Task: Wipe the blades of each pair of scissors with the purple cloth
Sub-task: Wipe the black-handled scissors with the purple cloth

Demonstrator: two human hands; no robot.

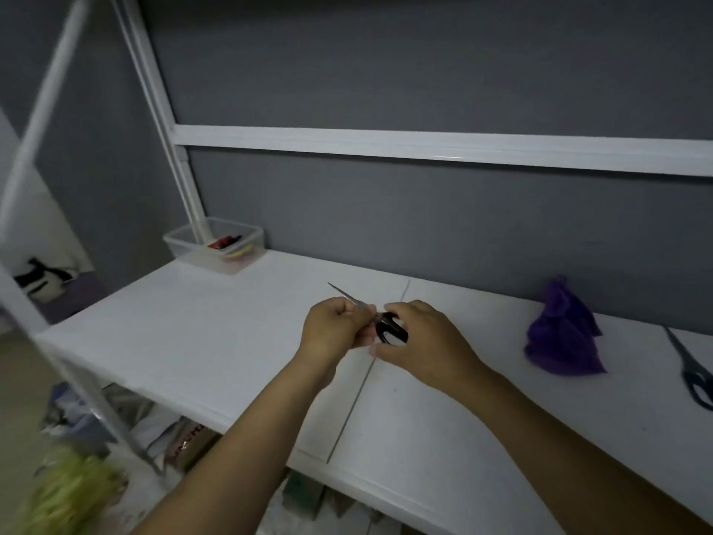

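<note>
A small pair of black-handled scissors (389, 329) is held above the middle of the white table (216, 341). Its thin blades point up and to the left. My left hand (333, 328) grips the blades near the pivot with curled fingers. My right hand (424, 341) holds the black handle loops. The purple cloth (561, 334) lies crumpled on the table to the right, apart from both hands. A larger pair of dark-handled scissors (690, 370) lies at the right edge of the view, blades pointing away from me.
A clear plastic box (216, 245) with red and yellow items stands at the table's back left corner, beside a white frame post. A grey wall with a white rail runs behind. Clutter lies on the floor under the table at the left.
</note>
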